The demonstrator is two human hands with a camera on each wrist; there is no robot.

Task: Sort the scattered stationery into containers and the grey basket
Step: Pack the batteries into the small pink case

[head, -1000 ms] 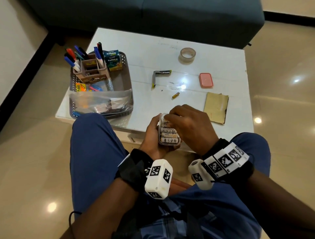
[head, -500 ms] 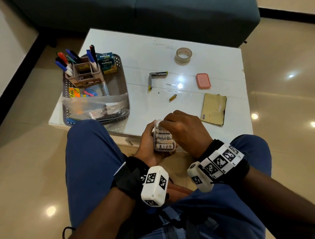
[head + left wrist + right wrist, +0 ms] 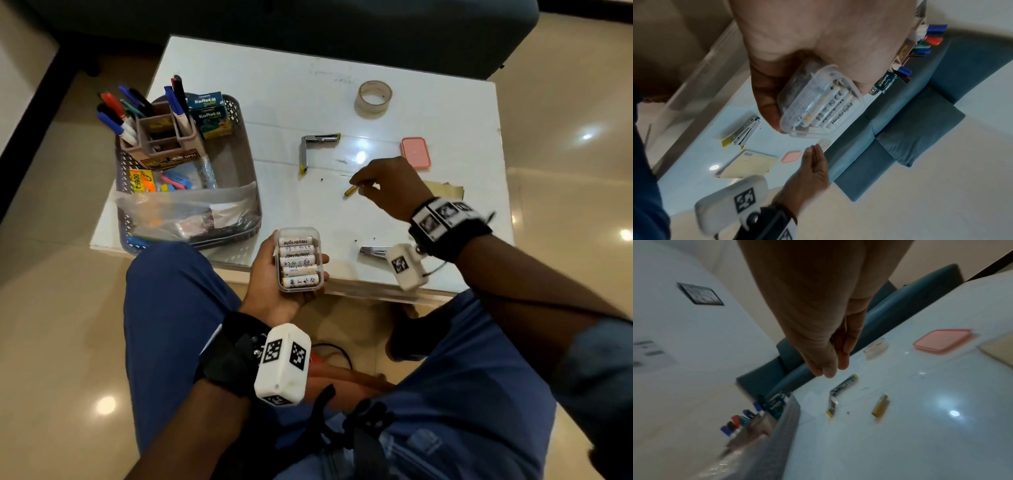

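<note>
My left hand (image 3: 274,287) grips a clear plastic box of white batteries (image 3: 298,260) at the table's front edge, thumb on one side and fingers on the other. The same box (image 3: 818,104) fills the left wrist view. My right hand (image 3: 361,180) reaches out over the white table (image 3: 274,75), fingers straight and close together (image 3: 828,368), holding nothing. A small yellow-brown cylinder (image 3: 350,191) lies just beside its fingertips; the right wrist view shows the cylinder (image 3: 880,405) lying free on the table.
A grey basket (image 3: 245,171) at the left holds a pen holder (image 3: 161,140), small boxes and a plastic bag. On the table lie an opened stapler (image 3: 317,144), a tape roll (image 3: 374,98), a pink lid (image 3: 415,152), a brown envelope (image 3: 445,188) and a metal stapler (image 3: 371,251).
My right hand has left the battery box and moved forward over the table to the yellow-brown cylinder. The left hand still holds the box.
</note>
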